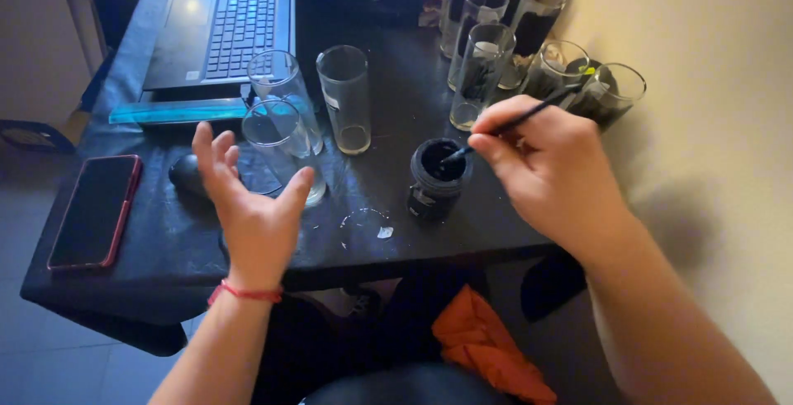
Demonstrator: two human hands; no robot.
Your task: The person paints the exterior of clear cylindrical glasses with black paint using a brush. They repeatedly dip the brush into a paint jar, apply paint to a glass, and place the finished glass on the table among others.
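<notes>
My right hand [552, 165] holds a thin dark paintbrush [529, 114], with its tip dipped into a small open jar of black paint [438, 178] on the dark table [173, 240]. My left hand [252, 198] hovers open, palm up, with nothing in it, just in front of a clear empty glass [277, 145]. A red thread circles the left wrist. Two more clear tall glasses [345, 95] stand right behind.
Several tall glasses with black painted parts [504, 33] crowd the back right by the wall. A laptop [227, 21] and a teal ruler [178, 112] lie at the back left, a red-cased phone [92, 211] at the left edge, a dark mouse [186, 175]. An orange cloth [487, 347] lies below.
</notes>
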